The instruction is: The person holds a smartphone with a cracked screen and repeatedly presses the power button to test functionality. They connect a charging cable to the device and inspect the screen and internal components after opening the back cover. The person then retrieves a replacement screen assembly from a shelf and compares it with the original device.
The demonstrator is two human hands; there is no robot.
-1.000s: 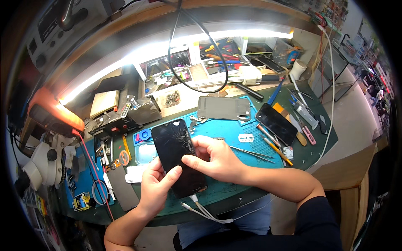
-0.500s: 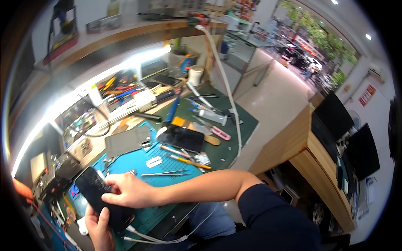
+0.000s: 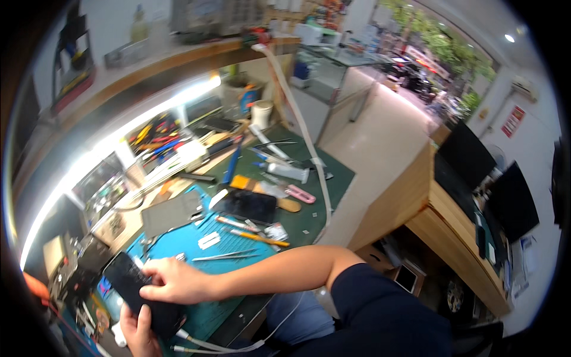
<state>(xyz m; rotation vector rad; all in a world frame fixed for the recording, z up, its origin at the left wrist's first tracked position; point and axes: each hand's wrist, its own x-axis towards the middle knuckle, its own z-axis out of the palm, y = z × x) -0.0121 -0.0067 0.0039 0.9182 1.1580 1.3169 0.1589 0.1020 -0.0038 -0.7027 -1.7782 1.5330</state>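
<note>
A black smartphone [image 3: 126, 279] with a cracked-looking patch near its upper edge is tilted above the left part of the blue work mat [image 3: 226, 279]. Round its lower left side, my left hand [image 3: 138, 334] is closed, thumb on the dark face. My right hand [image 3: 175, 282] reaches across from the right, closed at the phone's right side. Its thumb and forefinger press against the screen; the other fingers are curled and partly hidden. Tweezers [image 3: 226, 256] lie on the mat beyond my right wrist.
Farther back lie a second dark phone [image 3: 250, 206], a grey screen panel [image 3: 172, 214], a yellow pencil-like tool [image 3: 256, 238], a brush [image 3: 250, 184] and a syringe [image 3: 288, 172]. White cables [image 3: 220, 345] run below the phone. A wooden desk with monitors [image 3: 464, 152] stands right.
The whole view has shifted slightly, so the bench appears farther left. Both hands stay on the phone, with only a slight shift of the right fingers.
</note>
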